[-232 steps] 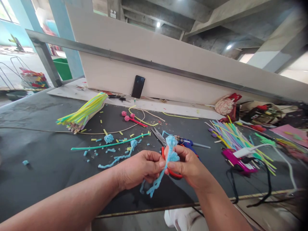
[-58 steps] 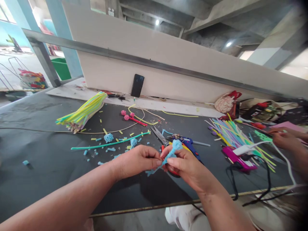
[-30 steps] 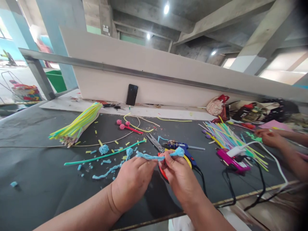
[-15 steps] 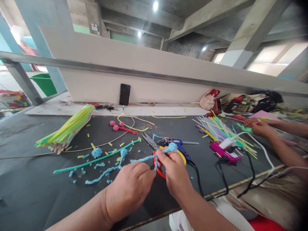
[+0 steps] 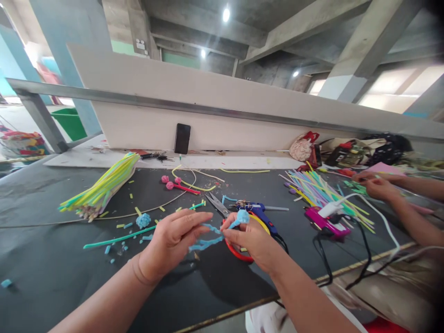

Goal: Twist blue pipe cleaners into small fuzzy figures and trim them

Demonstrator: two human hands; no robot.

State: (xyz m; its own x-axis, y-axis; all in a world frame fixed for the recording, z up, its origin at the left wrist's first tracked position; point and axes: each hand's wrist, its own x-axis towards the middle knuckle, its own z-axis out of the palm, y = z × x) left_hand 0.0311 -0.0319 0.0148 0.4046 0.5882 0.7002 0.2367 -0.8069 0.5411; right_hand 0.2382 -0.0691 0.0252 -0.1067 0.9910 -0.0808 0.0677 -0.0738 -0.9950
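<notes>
Blue fuzzy stem point(image 5: 243, 216), bobble-tipped, forked into thin strands: above the near middle of the bench point(image 5: 222, 286), bobble to the right, strands towards the left hand point(image 5: 173, 238). Hands: left partly open, fingers extended and slightly spread, beside the strand ends; contact not clear. Right hand point(image 5: 250, 237) closed in a pinch on the stem, just below the bobble.

Beneath and beside the right hand: scissors point(image 5: 218, 204), red and yellow loops, blades parted, tips towards the far edge. Just beyond: blue glue gun point(image 5: 263, 216), translucent stick pointing right. Left of centre: turquoise stem point(image 5: 118, 239), blue bobble point(image 5: 143, 220), scattered blue and yellow snippets. Towards the right edge: magenta power strip point(image 5: 326, 223) with white plug point(image 5: 329, 209); behind, loose multicoloured stems point(image 5: 321, 188).

Farther back: pink three-bobble sprig point(image 5: 187, 188); yellow-green bundle point(image 5: 104, 185) towards the left. Far right: another person's hands point(image 5: 376, 186) near green pieces point(image 5: 354, 187). At the far edge: black phone point(image 5: 182, 138), leaning against a pale panel point(image 5: 236, 133); red-and-white bag point(image 5: 301, 149) towards the right.
</notes>
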